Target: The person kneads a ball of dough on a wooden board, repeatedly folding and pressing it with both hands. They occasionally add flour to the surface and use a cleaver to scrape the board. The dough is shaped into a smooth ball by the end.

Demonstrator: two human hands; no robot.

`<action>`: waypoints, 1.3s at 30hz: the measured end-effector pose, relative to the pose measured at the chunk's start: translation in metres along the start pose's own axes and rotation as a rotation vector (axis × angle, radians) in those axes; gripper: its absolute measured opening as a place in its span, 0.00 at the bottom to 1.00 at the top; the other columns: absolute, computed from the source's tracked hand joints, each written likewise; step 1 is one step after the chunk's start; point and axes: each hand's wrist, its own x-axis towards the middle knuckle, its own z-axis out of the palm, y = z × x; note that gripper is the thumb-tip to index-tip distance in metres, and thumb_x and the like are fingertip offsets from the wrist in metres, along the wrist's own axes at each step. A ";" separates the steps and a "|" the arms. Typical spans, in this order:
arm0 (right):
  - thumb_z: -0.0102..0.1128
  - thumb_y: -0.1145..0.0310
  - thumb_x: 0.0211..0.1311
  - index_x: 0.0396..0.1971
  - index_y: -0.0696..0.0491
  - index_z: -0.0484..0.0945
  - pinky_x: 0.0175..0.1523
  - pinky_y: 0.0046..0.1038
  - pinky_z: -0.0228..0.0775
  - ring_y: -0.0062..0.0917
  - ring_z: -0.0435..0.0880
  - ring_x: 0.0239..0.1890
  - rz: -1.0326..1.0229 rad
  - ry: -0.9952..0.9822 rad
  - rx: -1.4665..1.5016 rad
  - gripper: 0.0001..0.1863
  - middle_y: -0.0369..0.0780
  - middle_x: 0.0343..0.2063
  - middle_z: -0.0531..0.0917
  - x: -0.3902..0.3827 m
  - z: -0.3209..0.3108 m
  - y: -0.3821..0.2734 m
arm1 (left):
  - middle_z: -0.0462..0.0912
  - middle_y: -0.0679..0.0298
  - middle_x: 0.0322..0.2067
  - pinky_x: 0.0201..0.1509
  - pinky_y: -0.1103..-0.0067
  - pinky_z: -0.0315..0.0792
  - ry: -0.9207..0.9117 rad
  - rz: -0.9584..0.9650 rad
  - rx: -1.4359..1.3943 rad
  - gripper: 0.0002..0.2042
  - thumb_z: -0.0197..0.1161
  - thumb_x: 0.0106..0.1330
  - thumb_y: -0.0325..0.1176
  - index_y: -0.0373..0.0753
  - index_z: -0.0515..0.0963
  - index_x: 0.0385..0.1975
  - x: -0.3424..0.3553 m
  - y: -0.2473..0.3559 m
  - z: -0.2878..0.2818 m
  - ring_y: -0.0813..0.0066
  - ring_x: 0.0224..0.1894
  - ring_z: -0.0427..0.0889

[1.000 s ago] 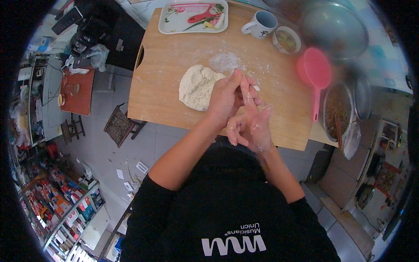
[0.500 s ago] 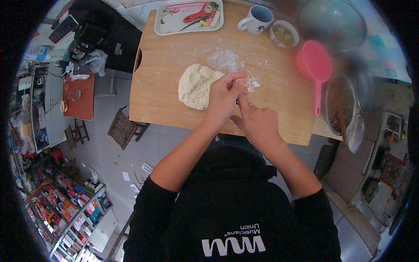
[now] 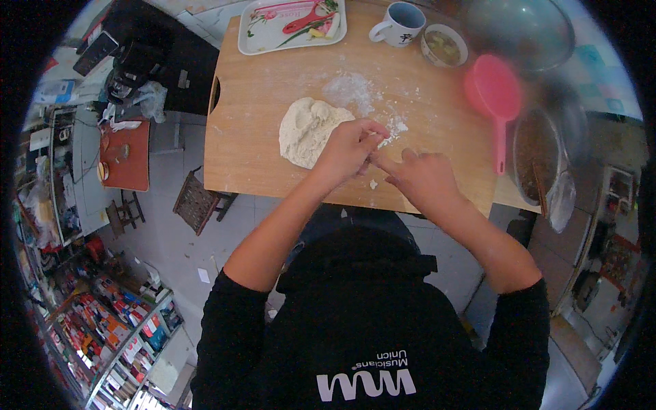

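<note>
Here the dough point(image 3: 309, 130) lies on the wooden worktop point(image 3: 260, 137), a pale lump just left of the left hand point(image 3: 347, 149). That hand is curled, its fingers bunched toward the tip of the right hand's outstretched forefinger, so a narrow grip is shown; whether a scrap of dough is pinched between the fingertips cannot be told. The right hand point(image 3: 422, 179) is set just to the right and nearer the person, loosely open, nothing held in it, its forefinger pointed left and far toward the left hand, and the two are seen touching or very nearly so.

The relation that matters is judged to be this: the dough lies to the left of both hands and slightly farther, and its long axis runs roughly near to far. The left hand is much the nearer, with its knuckles at the dough's right edge; the right hand is kept apart from the dough by the left.

Loose flour point(image 3: 355, 92) is scattered on the worktop beyond the hands. Farther off a tray point(image 3: 254, 35), a mug point(image 3: 400, 24) and a small bowl point(image 3: 444, 46) are set along the far edge, and a pink scoop point(image 3: 493, 92) lies to the right.
</note>
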 end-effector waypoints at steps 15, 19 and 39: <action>0.54 0.70 0.57 0.60 0.52 0.53 0.29 0.19 0.64 0.19 0.76 0.28 0.188 -0.191 1.706 0.31 0.39 0.26 0.77 0.012 0.022 -0.011 | 0.72 0.63 0.14 0.23 0.80 0.66 0.397 0.389 0.054 0.13 0.56 0.61 0.38 0.34 0.72 0.22 0.003 -0.011 0.022 0.77 0.17 0.68; 0.54 0.72 0.55 0.60 0.53 0.51 0.30 0.20 0.66 0.19 0.77 0.29 0.240 -0.103 1.546 0.33 0.41 0.28 0.79 0.009 0.032 -0.026 | 0.71 0.63 0.13 0.22 0.80 0.65 0.381 0.256 0.135 0.14 0.55 0.61 0.39 0.33 0.73 0.24 0.012 -0.017 0.017 0.78 0.17 0.68; 0.51 0.71 0.60 0.28 0.59 0.75 0.25 0.21 0.69 0.18 0.75 0.19 0.605 0.483 1.666 0.08 0.35 0.18 0.76 0.029 0.111 -0.021 | 0.65 0.60 0.56 0.61 0.76 0.52 0.447 0.060 -0.436 0.24 0.45 0.65 0.47 0.37 0.66 0.55 0.070 -0.053 0.037 0.71 0.58 0.61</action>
